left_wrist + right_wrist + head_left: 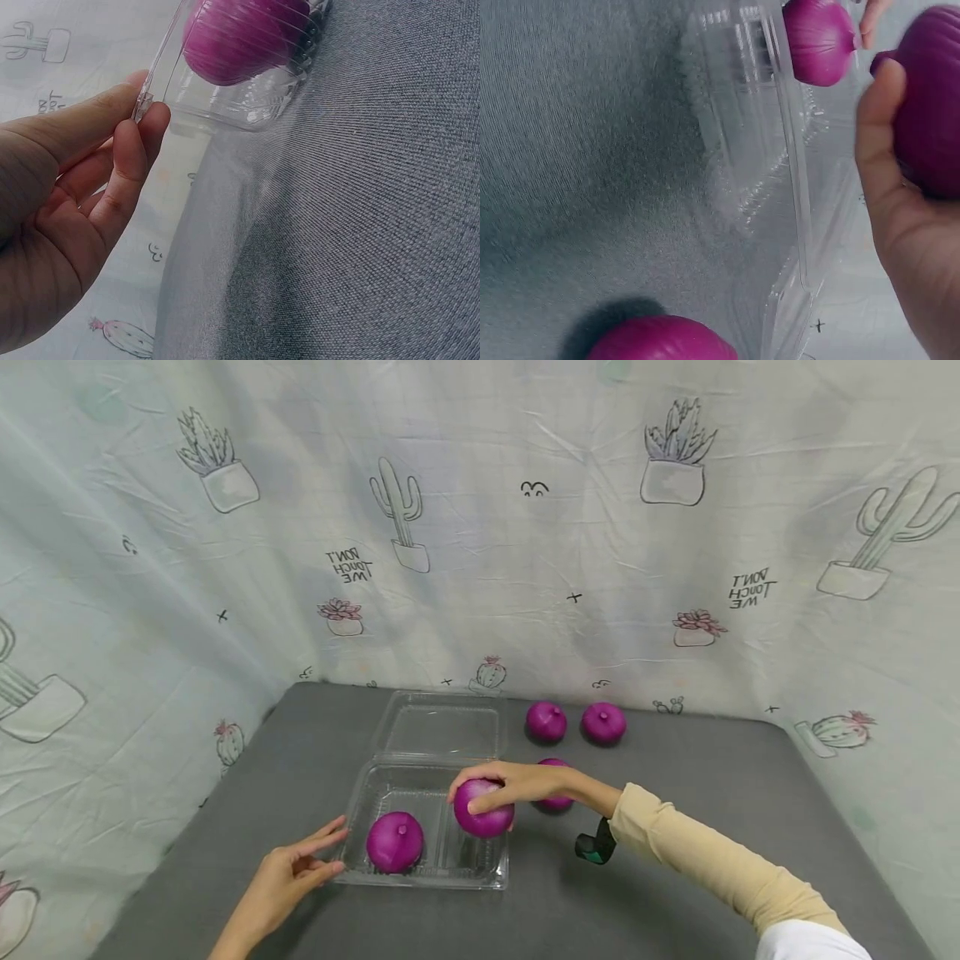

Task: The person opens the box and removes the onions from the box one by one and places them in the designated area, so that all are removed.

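Observation:
A clear plastic clamshell container [431,883] lies opened out on the grey table, its lid [446,731] folded back toward the curtain. One purple onion [395,842] sits in the left part of the base. My left hand [281,885] pinches the container's rim at the near left corner, thumb and fingertips on either side of the plastic in the left wrist view. Over the right part of the base, my right hand [517,781] grips a second purple onion [483,810]. In the right wrist view, that onion [934,105] is raised above the rim.
Behind my right wrist, a purple onion [555,800] lies on the table, partly hidden. Two more onions, one at the left [546,722] and one at the right [603,723], stand near the back edge. A patterned curtain [465,568] rises behind the table [675,827].

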Available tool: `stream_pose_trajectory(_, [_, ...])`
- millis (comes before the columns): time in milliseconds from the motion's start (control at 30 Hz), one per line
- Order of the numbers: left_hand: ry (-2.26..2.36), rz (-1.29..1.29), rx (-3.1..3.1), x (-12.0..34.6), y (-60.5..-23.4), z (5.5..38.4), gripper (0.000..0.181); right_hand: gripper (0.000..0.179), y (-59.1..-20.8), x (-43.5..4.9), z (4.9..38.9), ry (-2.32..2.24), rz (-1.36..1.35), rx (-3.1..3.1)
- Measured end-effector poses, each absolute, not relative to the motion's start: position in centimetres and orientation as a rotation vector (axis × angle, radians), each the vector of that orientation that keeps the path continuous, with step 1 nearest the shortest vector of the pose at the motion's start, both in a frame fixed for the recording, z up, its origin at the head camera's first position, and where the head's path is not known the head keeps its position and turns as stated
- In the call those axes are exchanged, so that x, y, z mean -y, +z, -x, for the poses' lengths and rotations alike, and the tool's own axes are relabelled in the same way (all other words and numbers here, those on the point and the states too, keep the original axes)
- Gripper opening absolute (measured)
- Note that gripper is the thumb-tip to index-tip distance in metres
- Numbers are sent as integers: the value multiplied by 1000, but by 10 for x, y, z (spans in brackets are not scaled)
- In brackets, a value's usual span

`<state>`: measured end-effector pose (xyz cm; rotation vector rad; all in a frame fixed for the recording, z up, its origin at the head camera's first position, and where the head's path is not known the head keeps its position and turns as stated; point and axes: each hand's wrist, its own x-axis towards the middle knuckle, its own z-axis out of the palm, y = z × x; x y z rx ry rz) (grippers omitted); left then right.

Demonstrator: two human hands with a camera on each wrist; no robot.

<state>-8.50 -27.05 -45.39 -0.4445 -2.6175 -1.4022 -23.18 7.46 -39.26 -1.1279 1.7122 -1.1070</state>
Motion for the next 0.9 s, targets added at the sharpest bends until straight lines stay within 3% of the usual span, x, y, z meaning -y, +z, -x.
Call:
stream_pose_trajectory(200, [-1413, 460, 2607, 270, -454, 86, 40, 49, -394, -89, 226, -1121, 1178, -1700])
stream_pose_trajectory(900, [-1377, 360, 2698, 268, -448, 84, 40, 44, -402, -149, 195, -1424, 758, -1686])
